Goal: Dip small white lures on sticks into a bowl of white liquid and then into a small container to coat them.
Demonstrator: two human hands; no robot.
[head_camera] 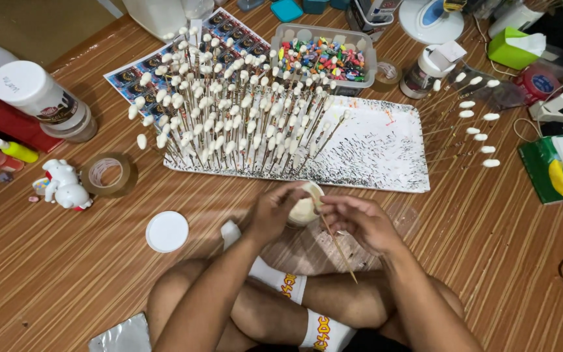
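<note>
Two bare hands meet low in the middle of the head view, above the person's crossed legs in white socks (280,279). The left hand (272,212) is curled around a small round pot of pale paste (305,207), fingers closed on its side. The right hand (358,221) pinches a thin wooden skewer (338,248) between thumb and fingertips; the stick slants down toward the right knee, and its upper end is at the pot, though whether it dips into the paste is hidden by the fingers.

Just left of the left hand lies a round white plastic lid (167,231) on the striped wooden-look floor (490,261). Beyond the hands sits a flat white foam board speckled with dark holes (379,153), its left half crowded with upright skewers tipped with white blobs (229,104). More white-tipped skewers (474,120) stand leaning at the board's right end. Behind the board is a clear plastic box of small multicoloured pieces (326,57).

Further left are a roll of brown tape (108,175), a small white toy figure (65,185) and a white-capped jar (40,98). A green paper bag (558,168) lies at the far right.
</note>
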